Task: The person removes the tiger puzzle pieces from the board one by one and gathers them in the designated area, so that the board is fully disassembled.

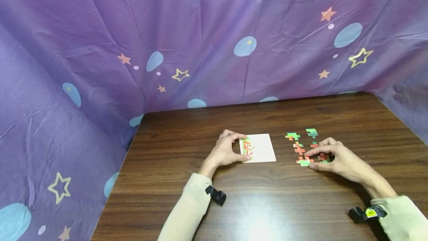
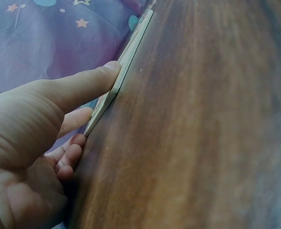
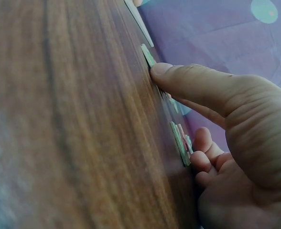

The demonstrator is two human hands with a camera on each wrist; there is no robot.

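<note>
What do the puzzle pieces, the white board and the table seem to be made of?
Puzzle pieces: likely printed cardboard, thin and flat, red and green print. White puzzle board: probably card, matte, with a thin pale edge in the left wrist view. Table: dark wood or wood-look laminate, showing grain and a soft sheen.

On the table (image 1: 267,203), the board (image 1: 262,148) lies left of the loose pieces (image 1: 302,148); left hand (image 1: 225,151) at the board's left edge, right hand (image 1: 334,157) among the pieces.
</note>
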